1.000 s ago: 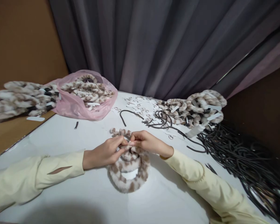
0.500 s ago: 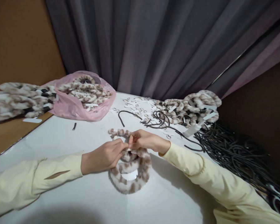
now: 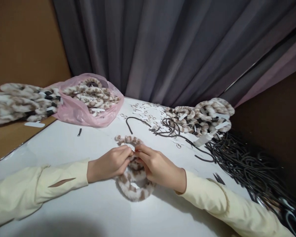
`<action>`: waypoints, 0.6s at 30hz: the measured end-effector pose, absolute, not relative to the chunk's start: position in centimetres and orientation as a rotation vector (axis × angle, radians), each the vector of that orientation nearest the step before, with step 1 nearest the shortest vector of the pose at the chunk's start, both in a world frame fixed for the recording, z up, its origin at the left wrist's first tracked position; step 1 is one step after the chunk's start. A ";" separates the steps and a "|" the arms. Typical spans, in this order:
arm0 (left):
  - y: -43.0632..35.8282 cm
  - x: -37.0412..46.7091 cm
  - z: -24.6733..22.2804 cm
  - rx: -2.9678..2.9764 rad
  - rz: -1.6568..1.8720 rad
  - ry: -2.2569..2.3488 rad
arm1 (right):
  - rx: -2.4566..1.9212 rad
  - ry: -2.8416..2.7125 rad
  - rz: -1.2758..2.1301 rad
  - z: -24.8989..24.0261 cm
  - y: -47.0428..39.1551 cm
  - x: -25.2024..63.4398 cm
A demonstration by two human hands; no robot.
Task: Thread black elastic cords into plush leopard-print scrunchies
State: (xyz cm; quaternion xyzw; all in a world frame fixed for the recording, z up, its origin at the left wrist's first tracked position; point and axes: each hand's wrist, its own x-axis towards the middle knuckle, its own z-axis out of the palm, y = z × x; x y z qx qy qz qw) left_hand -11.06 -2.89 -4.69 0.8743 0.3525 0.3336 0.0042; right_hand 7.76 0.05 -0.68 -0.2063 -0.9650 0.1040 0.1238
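A brown-and-white fluffy coil lies on the white table, with a smaller loop of the same plush at its upper end. My left hand pinches at the coil's upper part from the left, fingers pressed together. From the right, my right hand meets it there, thumb and fingers closed and covering the coil's right side. The fingertips of both hands nearly touch. Whatever small piece lies between them is hidden.
A pink bag of plush coils stands at the back left beside more coils. Small rings and white tags, black cords, a plush pile, a white bottle and a pointed metal tool lie behind and right.
My right hand has come down and turned, now covering more of the coil's right side. The pointed tool has come into view beside my right sleeve. My left hand has barely moved.
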 end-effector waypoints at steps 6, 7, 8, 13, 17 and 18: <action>-2.9 -10.9 -4.7 2.744 1.006 1.152 | -0.562 -2.941 -0.106 -1.3 0.4 6.5; -2.8 -10.9 -4.7 2.740 0.993 1.154 | -0.556 -2.942 -0.108 -1.1 0.5 6.5; -2.7 -10.9 -4.6 2.736 0.990 1.148 | -0.568 -2.937 -0.088 -0.8 0.5 6.6; -2.9 -11.1 -3.6 2.908 1.178 1.159 | -0.999 -2.837 0.074 0.7 2.2 9.9; -4.3 -9.4 -3.0 3.116 1.119 0.469 | -1.283 -2.746 0.104 1.6 5.0 13.2; -4.9 -8.4 -3.1 3.071 0.941 0.265 | -1.243 -2.726 0.049 2.1 5.2 13.3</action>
